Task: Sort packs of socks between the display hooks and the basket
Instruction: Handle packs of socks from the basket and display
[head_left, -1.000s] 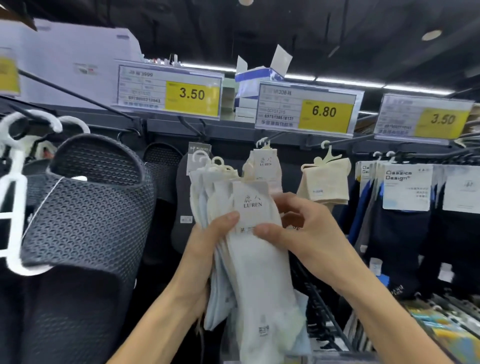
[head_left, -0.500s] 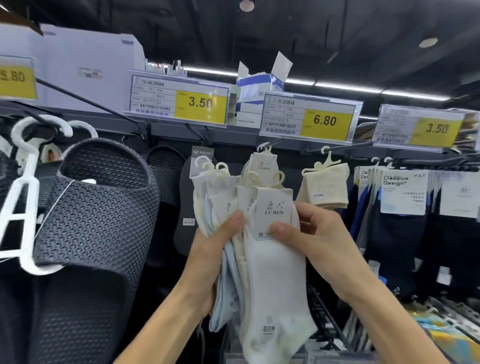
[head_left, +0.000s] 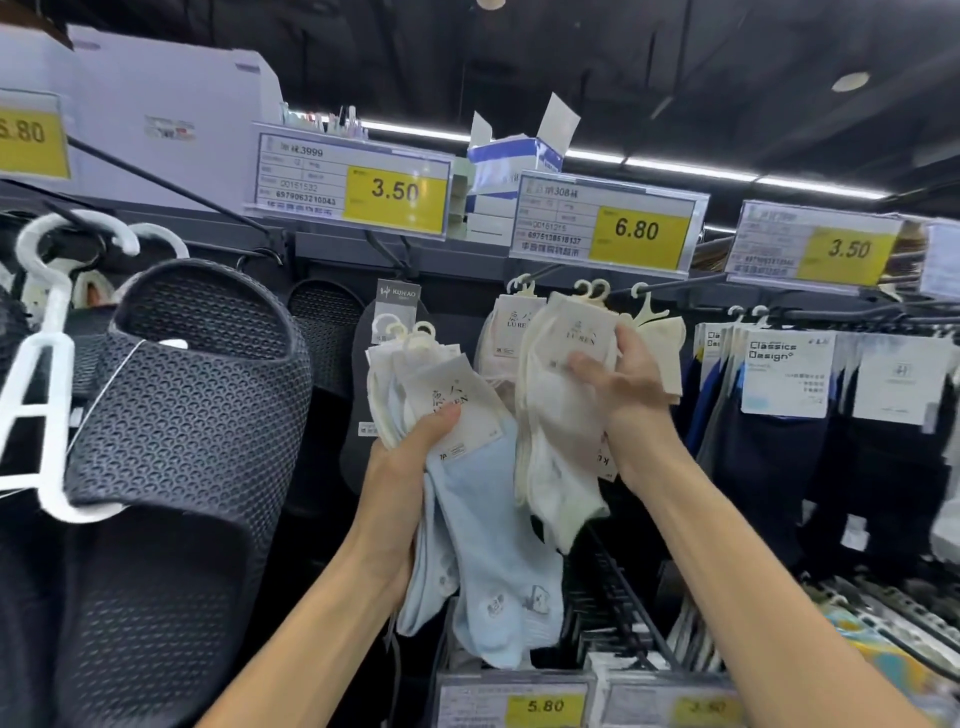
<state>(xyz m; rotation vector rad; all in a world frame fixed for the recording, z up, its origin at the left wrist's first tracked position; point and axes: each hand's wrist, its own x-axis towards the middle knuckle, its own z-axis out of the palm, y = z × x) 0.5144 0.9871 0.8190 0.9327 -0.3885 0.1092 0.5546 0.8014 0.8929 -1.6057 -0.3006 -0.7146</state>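
My left hand gripped the blue-fronted bundle of sock packs, below-left of the 6.80 tag. My right hand pinched the cream packs just below that tag, thumb across the card, wrist raised. Judgement: square both hanger loops together before threading the hook under the tag.

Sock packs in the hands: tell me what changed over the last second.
The single bunch has split. The right hand took the white packs and lifted them up and to the right, below the 6.80 tag. The left hand keeps the rest, a light blue pack now in front. The slippers and the navy socks hang as before.
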